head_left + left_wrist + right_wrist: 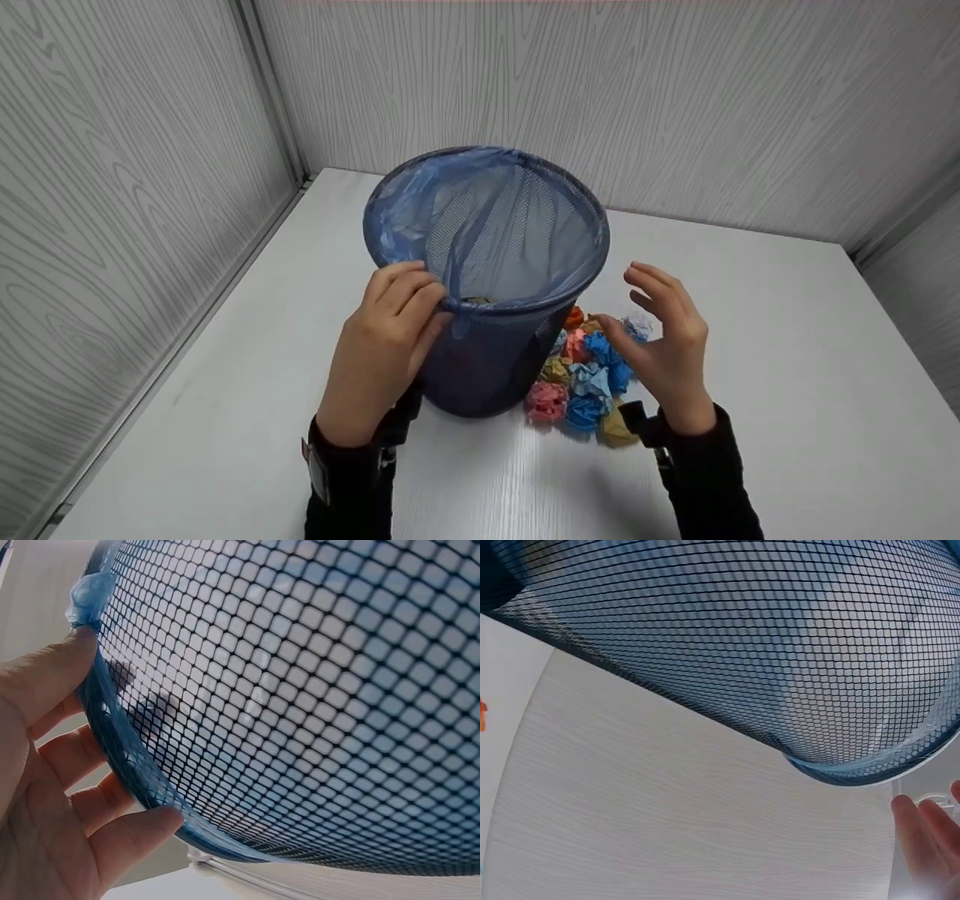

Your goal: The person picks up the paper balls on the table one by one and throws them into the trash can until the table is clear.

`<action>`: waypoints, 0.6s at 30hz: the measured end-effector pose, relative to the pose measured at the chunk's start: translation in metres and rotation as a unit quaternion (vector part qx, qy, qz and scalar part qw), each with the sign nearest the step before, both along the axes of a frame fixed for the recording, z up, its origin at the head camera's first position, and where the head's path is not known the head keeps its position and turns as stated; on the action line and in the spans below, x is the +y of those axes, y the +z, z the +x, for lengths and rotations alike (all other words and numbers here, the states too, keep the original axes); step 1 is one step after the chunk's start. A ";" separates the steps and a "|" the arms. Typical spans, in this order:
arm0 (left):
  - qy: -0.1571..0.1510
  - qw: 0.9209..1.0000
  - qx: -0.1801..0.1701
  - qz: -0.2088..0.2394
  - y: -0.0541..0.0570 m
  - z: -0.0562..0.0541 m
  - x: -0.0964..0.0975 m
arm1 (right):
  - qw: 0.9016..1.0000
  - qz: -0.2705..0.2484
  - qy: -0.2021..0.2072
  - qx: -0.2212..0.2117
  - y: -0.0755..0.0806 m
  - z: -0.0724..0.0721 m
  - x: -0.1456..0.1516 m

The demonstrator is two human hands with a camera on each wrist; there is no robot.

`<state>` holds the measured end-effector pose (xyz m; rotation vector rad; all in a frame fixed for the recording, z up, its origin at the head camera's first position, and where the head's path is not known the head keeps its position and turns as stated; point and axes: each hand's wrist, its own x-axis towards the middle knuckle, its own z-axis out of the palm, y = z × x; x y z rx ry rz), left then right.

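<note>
A dark mesh wastebasket (480, 382) stands mid-table, lined with a thin blue plastic bag (405, 202) folded over its rim. My left hand (386, 337) grips the near left of the rim, thumb outside and fingers over the edge. In the left wrist view, the thumb (56, 675) presses beside a bunched tuft of bag (90, 596). My right hand (671, 341) hovers right of the basket, fingers spread and holding nothing; in the right wrist view its fingertips (907, 821) stand apart from the rim. Something small and olive (478, 300) shows inside the basket.
Several crumpled paper balls (591, 379) in blue, pink, orange, yellow and white lie heaped against the basket's right side. The white table (780, 360) is bounded by grey wood-grain panels (600, 97) at the back and sides.
</note>
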<state>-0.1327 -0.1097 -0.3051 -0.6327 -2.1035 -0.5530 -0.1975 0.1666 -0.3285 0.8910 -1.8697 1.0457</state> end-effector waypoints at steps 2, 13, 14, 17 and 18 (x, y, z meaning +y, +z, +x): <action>-0.002 1.000 0.000 0.001 0.000 0.000 0.000 | 1.000 0.027 -0.002 -0.006 -0.007 0.000 0.006; -0.012 1.000 0.001 0.007 0.000 0.000 -0.001 | 0.985 0.155 -0.034 -0.061 -0.040 0.004 0.038; -0.011 1.000 0.001 0.007 0.000 0.000 -0.001 | 0.983 0.168 -0.037 -0.065 -0.042 0.004 0.041; -0.011 1.000 0.000 0.008 0.000 0.001 -0.001 | 0.975 0.207 -0.043 -0.074 -0.050 0.004 0.048; -0.009 1.000 0.000 0.006 0.001 0.001 -0.001 | 0.971 0.220 -0.044 -0.079 -0.053 0.004 0.050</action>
